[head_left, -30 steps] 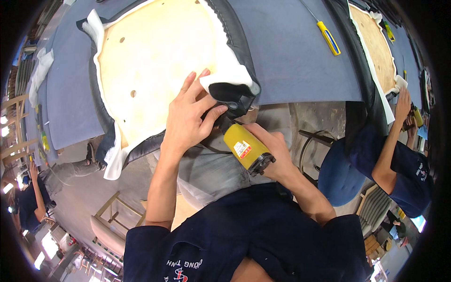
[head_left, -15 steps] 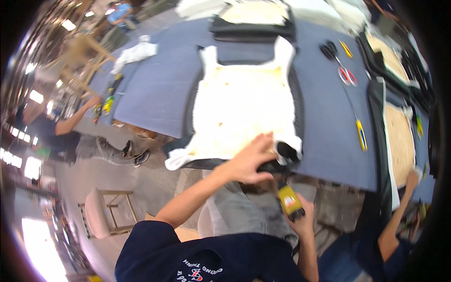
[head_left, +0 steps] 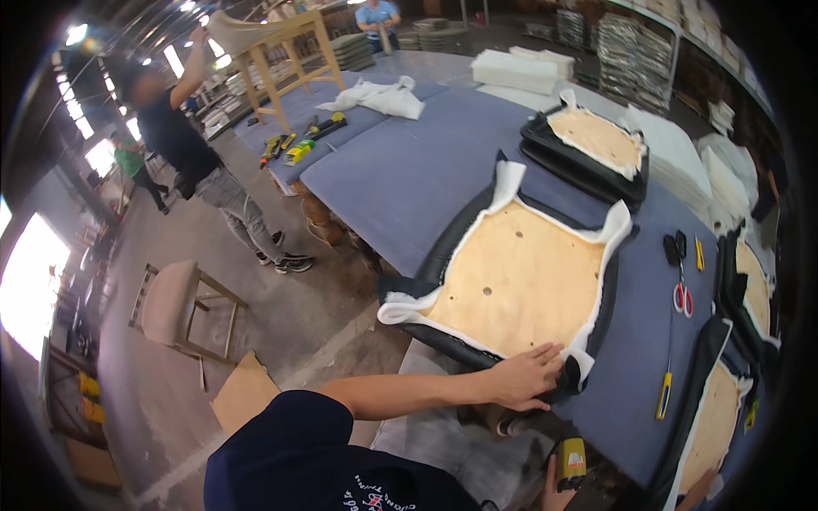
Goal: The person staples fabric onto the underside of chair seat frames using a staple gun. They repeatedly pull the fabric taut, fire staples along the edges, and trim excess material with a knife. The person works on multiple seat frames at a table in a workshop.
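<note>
A chair seat panel lies underside up on the blue-grey table, pale plywood ringed by white padding and black cover material. Loose flaps of padding stand up at its far corners. My left hand rests on the near right corner, fingers stretched out over the board's edge and beside the folded white and black flap. Low in the picture, below the table edge, my right hand is closed round a yellow and black staple gun. Part of that hand is hidden behind the tool.
Red-handled scissors, a yellow cutter and a yellow-handled screwdriver lie to the right. More padded panels sit behind and at the right. A co-worker handles a wooden chair at the left; a stool stands on the floor.
My view has swung left and up, so the panel appears farther right and turned. My left hand stays at the near right corner; the staple gun sits lower, away from the panel.
</note>
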